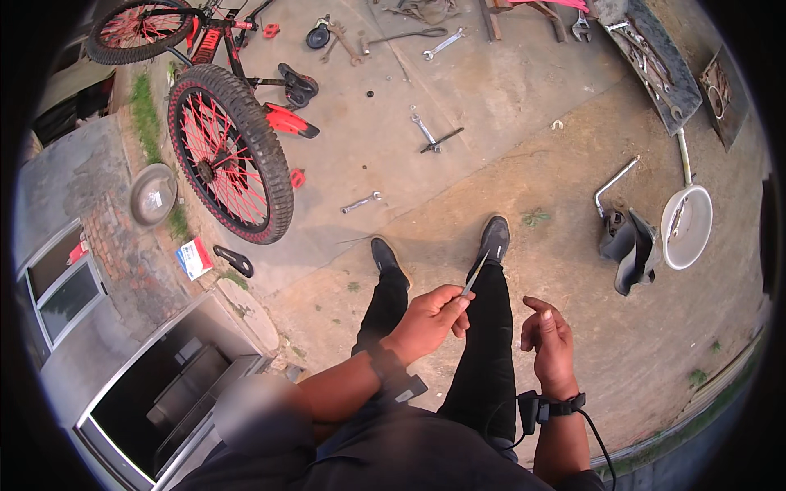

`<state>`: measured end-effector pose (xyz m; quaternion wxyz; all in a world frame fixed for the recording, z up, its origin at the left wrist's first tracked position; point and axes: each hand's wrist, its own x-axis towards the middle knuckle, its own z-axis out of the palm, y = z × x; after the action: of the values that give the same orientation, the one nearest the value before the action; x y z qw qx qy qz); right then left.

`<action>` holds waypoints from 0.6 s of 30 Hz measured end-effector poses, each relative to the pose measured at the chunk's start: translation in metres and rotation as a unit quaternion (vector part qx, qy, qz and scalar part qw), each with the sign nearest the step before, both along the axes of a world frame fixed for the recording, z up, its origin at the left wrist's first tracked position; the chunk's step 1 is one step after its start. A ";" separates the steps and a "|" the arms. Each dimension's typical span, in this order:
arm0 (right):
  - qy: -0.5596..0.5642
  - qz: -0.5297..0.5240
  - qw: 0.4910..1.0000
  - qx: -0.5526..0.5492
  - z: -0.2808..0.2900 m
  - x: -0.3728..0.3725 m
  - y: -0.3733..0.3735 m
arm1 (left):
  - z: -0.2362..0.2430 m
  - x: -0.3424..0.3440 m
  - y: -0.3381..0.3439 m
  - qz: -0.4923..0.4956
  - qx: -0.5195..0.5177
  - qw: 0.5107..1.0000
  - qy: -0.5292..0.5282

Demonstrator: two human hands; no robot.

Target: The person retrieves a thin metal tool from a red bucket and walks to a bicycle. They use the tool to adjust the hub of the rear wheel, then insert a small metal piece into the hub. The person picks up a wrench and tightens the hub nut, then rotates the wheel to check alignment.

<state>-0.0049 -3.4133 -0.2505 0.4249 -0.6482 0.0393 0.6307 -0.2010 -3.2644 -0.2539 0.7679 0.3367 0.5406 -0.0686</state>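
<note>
My left hand (430,321) is closed, thumb and fingers pinching a thin, pointed metal tool (476,273). Its tip points away from me, over my right leg and just short of the shoe. From here I cannot tell whether the tool is a pair of tweezers or a pick. My right hand (548,337) hovers to the right of my right leg with nothing visible in it. Its index finger reaches out to the left, apart from the thumb, while the other fingers are curled and partly hidden. The two hands do not touch.
A black and red bicycle (219,159) occupies the upper left. Wrenches (360,202) and other tools lie scattered on the concrete. To the right are a metal tool tray (647,69), a white long-handled pan (686,229) and a dark crumpled object (629,250).
</note>
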 end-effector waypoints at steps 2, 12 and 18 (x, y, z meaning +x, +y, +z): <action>-0.002 0.003 1.000 0.003 -0.001 0.000 0.002 | 0.000 -0.002 0.001 0.002 0.005 1.000 -0.004; -0.001 -0.001 1.000 0.007 0.007 -0.014 0.016 | 0.006 -0.021 0.004 0.021 0.012 1.000 -0.015; -0.018 0.035 0.999 0.012 0.013 -0.034 0.025 | 0.009 -0.050 0.001 0.051 0.000 0.998 -0.022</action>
<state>-0.0392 -3.3879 -0.2379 0.4110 -0.6550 0.0017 0.6340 -0.2510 -3.2636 -0.2450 0.7818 0.3103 0.5404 -0.0216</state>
